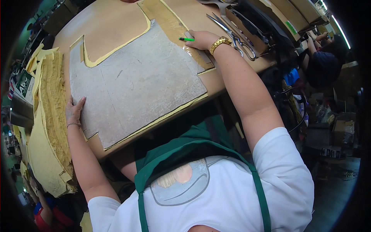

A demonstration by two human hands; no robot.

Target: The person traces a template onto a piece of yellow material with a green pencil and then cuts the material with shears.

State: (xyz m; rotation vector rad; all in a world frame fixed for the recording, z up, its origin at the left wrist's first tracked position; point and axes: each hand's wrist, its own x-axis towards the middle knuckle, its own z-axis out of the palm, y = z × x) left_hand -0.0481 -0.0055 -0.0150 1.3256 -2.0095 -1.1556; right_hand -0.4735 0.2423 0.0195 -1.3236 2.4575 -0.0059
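A large grey pattern sheet (pixel 131 92) with a deep notch lies over yellow material (pixel 181 109) on a tan table (pixel 100 19); a brown taped strip (pixel 166 21) runs beside it at upper right. My left hand (pixel 75 110) rests on the sheet's left edge with thumb and fingers apart. My right hand (pixel 200 38) holds a slim green pen-like tool (pixel 187 39) at the sheet's upper right, over the taped strip. Large scissors (pixel 247 48) lie just right of that hand.
Stacked yellow cut material (pixel 50 116) hangs along the table's left side. Brown boxes (pixel 282 15) and an open carton (pixel 259 42) sit at upper right. Other people appear at right (pixel 320 63) and lower left (pixel 50 214).
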